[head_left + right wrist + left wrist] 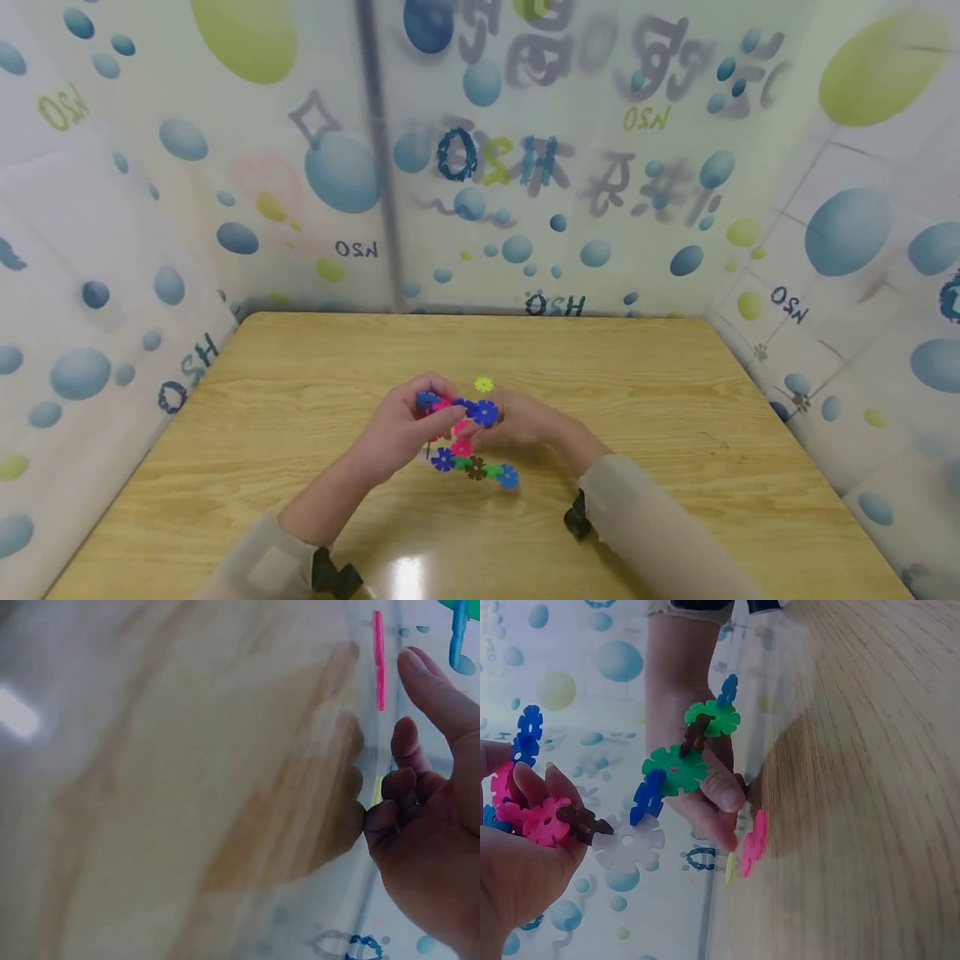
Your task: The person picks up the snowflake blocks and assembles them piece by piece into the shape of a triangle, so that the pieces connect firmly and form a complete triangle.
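Holding the chain [686, 776]: left hand [393, 433], its forearm coming in from 7 o'clock; fingers bent round a stretch of pink and blue discs, thumb laid across them toward 3 o'clock
Right hand [525, 417]: at 3 o'clock from the left one, forearm coming from 4 o'clock; low over the wood, thumb held out straight, fingers loosely bent; its grasp looks free of any piece in the right wrist view
Chain's run: from the left hand through a brown disc and a white disc [628, 844], then blue, green, brown, green and a blue end; this strand hangs at 4 o'clock from the left hand
In the way: blue discs [480, 414] cover part of the right fingers in the head view; the strand crosses before the right hand in the left wrist view
Separate pieces: pink discs [461, 448] at 8 o'clock from the right hand, near its fingertips; a yellow disc [483, 384] at 11 o'clock
Sleeves: beige sleeves [667, 525], a black device [577, 517] at each cuff
Table: wooden table [600, 358], glare toward 6 o'clock
Walls: printed sheets [570, 275] at 9, 12 and 3 o'clock, with blue and lime blobs and H2O lettering; a dark upright bar [380, 167] at 11 o'clock
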Available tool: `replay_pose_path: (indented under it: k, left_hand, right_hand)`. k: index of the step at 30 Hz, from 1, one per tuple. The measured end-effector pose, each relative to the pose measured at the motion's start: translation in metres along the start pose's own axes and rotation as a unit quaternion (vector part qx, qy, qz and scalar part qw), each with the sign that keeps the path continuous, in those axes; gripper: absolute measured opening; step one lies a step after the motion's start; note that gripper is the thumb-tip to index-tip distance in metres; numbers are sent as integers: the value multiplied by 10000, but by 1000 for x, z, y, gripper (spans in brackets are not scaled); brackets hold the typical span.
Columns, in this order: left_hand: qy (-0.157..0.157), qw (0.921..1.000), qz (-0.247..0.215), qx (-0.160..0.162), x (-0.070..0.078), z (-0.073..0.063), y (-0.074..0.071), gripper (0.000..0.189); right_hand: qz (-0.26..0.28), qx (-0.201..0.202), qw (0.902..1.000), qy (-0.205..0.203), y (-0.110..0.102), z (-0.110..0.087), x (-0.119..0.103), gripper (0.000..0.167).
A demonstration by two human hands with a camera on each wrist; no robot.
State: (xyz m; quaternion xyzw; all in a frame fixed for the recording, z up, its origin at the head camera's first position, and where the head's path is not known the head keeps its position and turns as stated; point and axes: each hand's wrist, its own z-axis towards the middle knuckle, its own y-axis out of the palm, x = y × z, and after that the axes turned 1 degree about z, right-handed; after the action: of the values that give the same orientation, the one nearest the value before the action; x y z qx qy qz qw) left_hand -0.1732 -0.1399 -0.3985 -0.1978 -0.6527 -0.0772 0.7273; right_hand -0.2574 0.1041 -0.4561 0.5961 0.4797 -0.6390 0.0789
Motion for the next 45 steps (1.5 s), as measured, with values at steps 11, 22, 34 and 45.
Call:
replay_pose_path:
  k: [11, 22, 34, 45]
  left_hand:
    - [-75, 9998, 130, 110, 0, 1, 0, 19]
    - [-27, 10000, -33, 78, 0, 4, 5, 20]
    - [-84, 9999, -61, 111, 0, 8, 7, 22]
    - [-219, 9992, -263, 198, 1, 10, 10, 30]
  right_hand:
    - [-1292, 456, 9900, 338, -19, -15, 13, 13]
    - [-632, 631, 9926, 823, -39, -37, 31, 22]
    - [-526, 581, 9941, 745, -32, -31, 31, 18]
    - [-431, 742, 9919, 941, -34, -40, 34, 18]
